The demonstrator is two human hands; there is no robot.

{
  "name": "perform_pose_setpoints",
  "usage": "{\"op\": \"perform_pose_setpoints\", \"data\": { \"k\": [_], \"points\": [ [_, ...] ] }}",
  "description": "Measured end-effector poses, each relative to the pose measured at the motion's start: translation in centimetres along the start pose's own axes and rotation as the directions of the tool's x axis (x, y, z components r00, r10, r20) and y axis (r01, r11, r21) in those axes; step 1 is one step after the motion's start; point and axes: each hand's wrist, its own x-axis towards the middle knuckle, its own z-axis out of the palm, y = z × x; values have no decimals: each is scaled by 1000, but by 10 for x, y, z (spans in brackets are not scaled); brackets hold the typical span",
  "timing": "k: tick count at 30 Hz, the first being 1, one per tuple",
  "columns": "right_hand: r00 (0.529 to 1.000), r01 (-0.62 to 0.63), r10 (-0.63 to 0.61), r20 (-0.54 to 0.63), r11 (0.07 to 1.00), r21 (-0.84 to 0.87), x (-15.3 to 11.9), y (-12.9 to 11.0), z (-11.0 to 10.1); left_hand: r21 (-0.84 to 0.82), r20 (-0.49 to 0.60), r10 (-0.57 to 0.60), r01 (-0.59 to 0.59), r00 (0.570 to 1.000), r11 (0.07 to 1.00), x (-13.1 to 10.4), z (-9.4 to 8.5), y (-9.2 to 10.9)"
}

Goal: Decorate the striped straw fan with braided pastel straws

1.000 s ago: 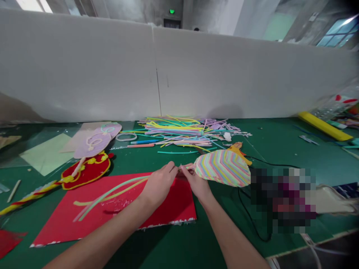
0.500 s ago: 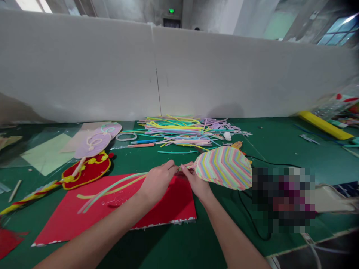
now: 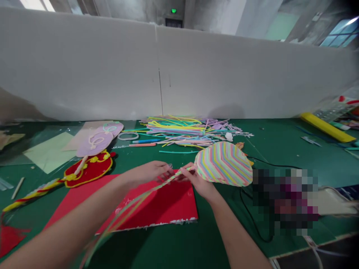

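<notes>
A striped pastel fan [image 3: 224, 164], made of pipe cleaners laid in slanting rows, is held above the table with its leaf-shaped head to the right. My right hand [image 3: 200, 183] is closed round its handle just below the head. Twisted stems form the handle [image 3: 165, 182], which slants down to the left into loose tails [image 3: 123, 211], blurred at the lower end. Beside the twist, my left hand [image 3: 153, 172] has loosely bent fingers with gaps between them, and the handle passes in front of its fingertips. Beneath both hands lies a red board [image 3: 171, 201] with a ragged white edge.
Behind the hands is a heap of coloured pipe cleaners [image 3: 179, 129]. A red and yellow fan [image 3: 89, 170] and a purple piece [image 3: 97, 141] lie left. A black cable [image 3: 252, 220] runs on the right, near a yellow bar [image 3: 328, 127]. A white partition [image 3: 84, 67] stands behind.
My left hand has loosened from its pinch on the stems and shifted slightly left. The loose tails have swung down toward me, in front of the left hand. My right hand keeps its hold.
</notes>
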Motion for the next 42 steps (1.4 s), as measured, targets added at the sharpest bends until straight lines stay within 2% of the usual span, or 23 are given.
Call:
{"op": "perform_pose_setpoints", "data": {
  "k": [2,5,9,12,17,18,20,23,25,26,28,29,30,32,33,34,35,37,39,42],
  "points": [
    [999,-2,4,41,998,-58,-2,-2,1,-133,153,-115,136,981,982,-3,-3,-3],
    [996,43,-27,86,979,-201,-5,-4,-1,-319,265,-147,230,953,919,-6,2,-10],
    [985,165,-137,108,935,-313,-5,-5,-5,-535,222,-65,177,973,826,-6,18,-20],
    [982,186,-163,97,925,-332,-3,-3,-6,-619,150,-60,141,987,773,-4,26,-27],
    [980,189,-151,133,916,-353,1,2,-4,-693,196,-63,184,979,697,1,28,-38],
    [985,157,-124,119,932,-327,1,2,-1,-714,192,-78,194,978,673,2,28,-40],
    [999,11,0,52,977,-215,0,3,5,-757,146,-112,184,983,627,3,29,-43],
    [965,-262,262,0,964,-43,-10,1,17,-793,83,-133,147,988,591,2,30,-46],
    [937,-342,346,48,936,-77,-22,-1,23,-790,96,-122,150,988,594,1,30,-47],
    [938,-331,340,59,935,-126,-29,-2,24,-785,104,-121,156,987,599,1,29,-47],
    [978,-200,207,-12,927,-317,-41,-4,24,-777,104,-140,168,985,607,2,28,-48],
    [997,-81,72,-37,879,-470,-45,-5,22,-775,98,-155,173,983,608,2,27,-48],
    [996,52,-84,-20,773,-632,-48,-6,19,-775,92,-169,177,981,607,3,26,-49],
    [938,273,-318,135,441,-855,-48,-7,13,-775,97,-181,189,979,603,5,26,-50],
    [899,350,-370,236,281,-894,-45,-6,10,-775,104,-179,193,978,602,5,26,-51],
    [864,410,-383,327,158,-898,-41,-6,7,-777,109,-175,194,978,599,6,26,-51],
    [835,462,-376,402,81,-883,-36,-5,5,-780,107,-174,191,979,595,6,27,-51],
    [789,544,-361,498,33,-838,-26,-3,3,-786,100,-179,188,979,589,6,27,-52],
    [761,588,-377,528,59,-807,-18,-1,2,-788,92,-194,191,977,585,5,27,-51],
    [752,603,-411,516,110,-790,-12,0,3,-788,67,-213,183,975,587,3,27,-51]
  ]
}}
